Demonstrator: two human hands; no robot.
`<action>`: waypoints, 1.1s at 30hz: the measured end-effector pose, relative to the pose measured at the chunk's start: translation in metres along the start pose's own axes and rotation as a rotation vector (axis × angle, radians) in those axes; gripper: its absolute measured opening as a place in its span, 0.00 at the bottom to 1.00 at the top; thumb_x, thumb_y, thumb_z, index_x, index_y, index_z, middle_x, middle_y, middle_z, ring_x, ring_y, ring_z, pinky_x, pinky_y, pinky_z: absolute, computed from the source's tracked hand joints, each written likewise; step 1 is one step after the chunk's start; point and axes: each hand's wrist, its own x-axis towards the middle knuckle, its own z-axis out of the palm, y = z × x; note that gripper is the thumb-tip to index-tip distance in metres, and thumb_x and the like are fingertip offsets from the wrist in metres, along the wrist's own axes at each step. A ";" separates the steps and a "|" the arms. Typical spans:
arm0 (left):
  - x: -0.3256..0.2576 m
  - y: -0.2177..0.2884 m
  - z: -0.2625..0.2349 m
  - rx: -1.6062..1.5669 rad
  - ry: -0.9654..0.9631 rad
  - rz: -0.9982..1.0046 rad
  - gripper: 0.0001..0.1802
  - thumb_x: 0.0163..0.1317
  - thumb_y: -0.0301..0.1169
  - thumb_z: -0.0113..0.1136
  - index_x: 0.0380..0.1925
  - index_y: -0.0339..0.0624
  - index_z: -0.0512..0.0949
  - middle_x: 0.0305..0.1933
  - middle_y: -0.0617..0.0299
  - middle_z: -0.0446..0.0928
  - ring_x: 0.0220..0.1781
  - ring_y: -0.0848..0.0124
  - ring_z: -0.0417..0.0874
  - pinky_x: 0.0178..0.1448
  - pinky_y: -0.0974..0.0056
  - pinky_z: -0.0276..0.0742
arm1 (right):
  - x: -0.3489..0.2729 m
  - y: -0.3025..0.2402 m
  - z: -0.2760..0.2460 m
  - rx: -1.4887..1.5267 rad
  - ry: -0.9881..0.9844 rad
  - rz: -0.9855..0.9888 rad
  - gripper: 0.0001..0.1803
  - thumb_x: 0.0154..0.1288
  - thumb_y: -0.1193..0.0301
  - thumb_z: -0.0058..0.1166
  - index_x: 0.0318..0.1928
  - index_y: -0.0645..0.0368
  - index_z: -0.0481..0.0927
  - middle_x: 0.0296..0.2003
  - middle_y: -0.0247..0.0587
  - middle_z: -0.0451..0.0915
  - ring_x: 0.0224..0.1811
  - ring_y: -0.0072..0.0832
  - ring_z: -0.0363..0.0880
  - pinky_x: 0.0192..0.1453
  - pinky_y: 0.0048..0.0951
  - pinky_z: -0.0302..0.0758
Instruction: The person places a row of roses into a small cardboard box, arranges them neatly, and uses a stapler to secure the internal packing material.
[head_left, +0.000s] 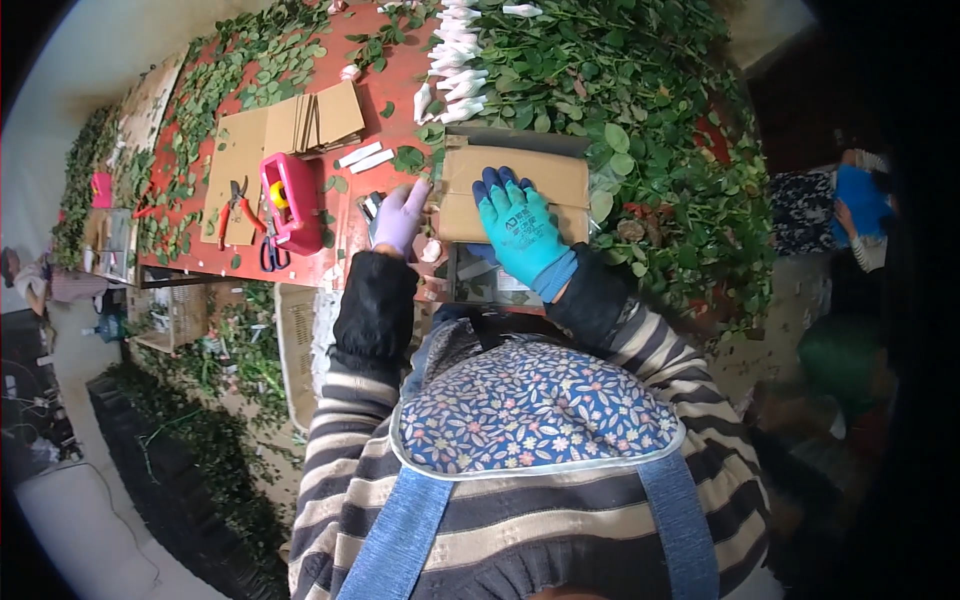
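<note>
My left hand (399, 222), in a lavender glove, is closed around a small silver-and-black tool (371, 206) at the table's front edge; the glove hides most of it. My right hand (520, 228), in a teal glove with dark blue fingertips, lies flat with fingers stretched out. It rests on a brown cardboard wrap (462, 185) set in a dark shallow frame (485, 134). Whether anything is under the cardboard is hidden. Small pale petals (431, 250) lie between the two hands.
Left on the red table (350, 215) are a pink tape dispenser (300, 228), red-handled pruners (239, 212), scissors (272, 254) and stacked cardboard sheets (335, 112). White-wrapped flower heads (457, 75) line the back, beside heaped leafy stems (640, 90). Another person (862, 205) is at far right.
</note>
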 end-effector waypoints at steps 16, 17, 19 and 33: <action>-0.018 -0.071 -0.081 -0.435 -0.368 -0.304 0.24 0.49 0.15 0.60 0.50 0.33 0.74 0.36 0.60 0.78 0.33 0.70 0.82 0.34 0.64 0.77 | -0.012 0.013 -0.015 0.125 0.059 0.020 0.40 0.58 0.59 0.60 0.68 0.63 0.64 0.70 0.53 0.62 0.73 0.46 0.59 0.73 0.48 0.57; -0.028 -0.050 -0.070 -0.429 -0.325 -0.261 0.22 0.50 0.15 0.59 0.49 0.34 0.75 0.36 0.61 0.78 0.33 0.70 0.82 0.35 0.66 0.77 | -0.016 0.016 -0.016 0.160 0.098 0.004 0.40 0.58 0.59 0.61 0.68 0.63 0.64 0.70 0.52 0.63 0.73 0.45 0.60 0.73 0.48 0.57; -0.023 -0.023 -0.068 -0.177 -0.499 -0.251 0.23 0.51 0.16 0.60 0.51 0.35 0.78 0.36 0.65 0.79 0.35 0.73 0.80 0.39 0.70 0.75 | -0.022 0.024 -0.019 0.109 0.095 0.008 0.41 0.56 0.59 0.63 0.68 0.63 0.65 0.70 0.51 0.63 0.73 0.45 0.60 0.73 0.49 0.57; 0.021 0.056 -0.047 0.457 -0.934 -0.023 0.27 0.47 0.15 0.57 0.52 0.37 0.76 0.39 0.69 0.74 0.42 0.76 0.74 0.49 0.70 0.71 | -0.065 0.047 -0.023 0.111 0.135 0.039 0.49 0.46 0.58 0.70 0.69 0.60 0.65 0.70 0.48 0.63 0.74 0.43 0.59 0.71 0.46 0.61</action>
